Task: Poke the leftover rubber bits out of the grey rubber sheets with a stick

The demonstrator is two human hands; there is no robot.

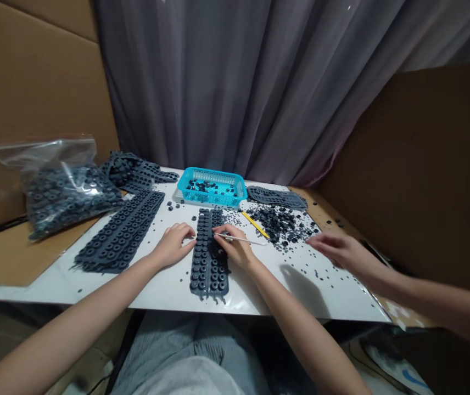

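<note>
A black rubber sheet (pixel 209 271) with rows of round ring-shaped studs lies lengthwise in front of me on the white table. My left hand (pixel 174 245) rests at its left edge, fingers curled, with thumb and forefinger against the rim. In my right hand (pixel 235 248), a thin silver stick-like tool (pixel 245 239) is pinched, its rear end pointing right; the fingertips are over the studs and hide the tool's working end. Small black pieces (pixel 278 222) lie heaped to the right, with a yellow stick-like tool (pixel 255 225) at their left side.
Another person's hand (pixel 331 248) reaches in from the right, beside the heap. A blue basket (pixel 212 197) with black pieces stands behind. Stacked studded sheets (pixel 122 233) and a clear bag (pixel 70 192) of black parts lie left. More sheets (pixel 278 197) are back right. Cardboard walls flank the table.
</note>
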